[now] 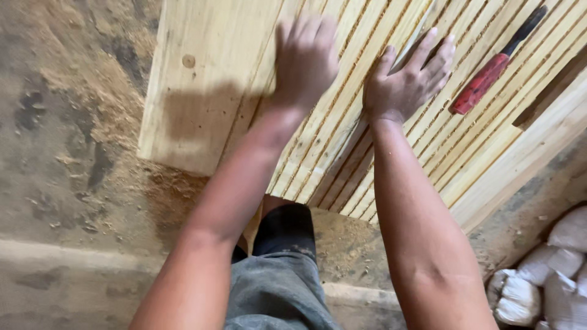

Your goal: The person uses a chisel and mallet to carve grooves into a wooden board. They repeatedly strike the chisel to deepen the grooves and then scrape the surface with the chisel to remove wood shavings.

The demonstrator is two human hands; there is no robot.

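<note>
At six o'clock, nearest the camera, a knee in grey shorts (278,287) juts toward the stack, over a sawdust-strewn concrete floor (67,153). White sacks (550,275) lie at four o'clock. Both forearms reach up to a bed of pale wooden slats (342,153) laid side by side, running from seven o'clock to one o'clock. A wide pine plank (202,79) lies along the slats at their ten o'clock side. The left hand (304,61), blurred, lies fingers down on the slats beside the plank; whether it grips anything I cannot tell. The right hand (408,79) rests flat with fingers spread, grasping nothing, pressing on a slat. Farther off, at two o'clock, a red-handled tool (492,70) lies on the slats, apart from both hands.
</note>
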